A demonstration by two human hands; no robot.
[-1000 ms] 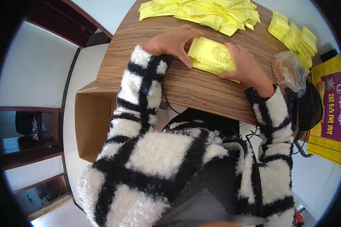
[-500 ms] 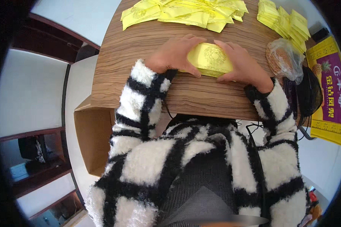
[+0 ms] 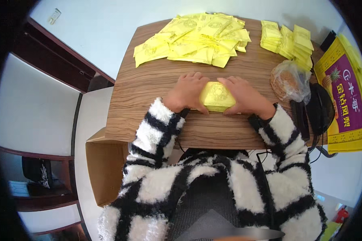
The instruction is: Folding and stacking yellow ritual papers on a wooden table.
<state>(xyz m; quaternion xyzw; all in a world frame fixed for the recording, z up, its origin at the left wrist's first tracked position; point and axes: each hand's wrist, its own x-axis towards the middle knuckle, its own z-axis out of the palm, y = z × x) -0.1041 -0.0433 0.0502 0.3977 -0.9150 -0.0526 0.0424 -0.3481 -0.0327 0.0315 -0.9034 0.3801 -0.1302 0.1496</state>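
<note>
On the wood-grain table (image 3: 124, 88), a neat block-like stack of yellow printed packets (image 3: 218, 96) stands close to the front edge. My left hand (image 3: 189, 91) clasps its left side, thumb toward me and fingers curled along the far side. Against the right side presses my right hand (image 3: 245, 96), gripping it the same way. Beyond my hands lies a loose heap of flat yellow packets (image 3: 197, 40), overlapping at many angles.
At the back right are several smaller stacks of yellow packets (image 3: 287, 42). Nearer stand a clear plastic bag with something brown (image 3: 287, 82), a black mesh item (image 3: 321, 108) and a yellow-purple bag (image 3: 344, 92). An open cardboard box (image 3: 104, 168) sits below the table's left side.
The view has tilted up, so the table and hands appear lower and more of the heap shows. Both hands still hold the stack, now with its sides pressed closer between them.
</note>
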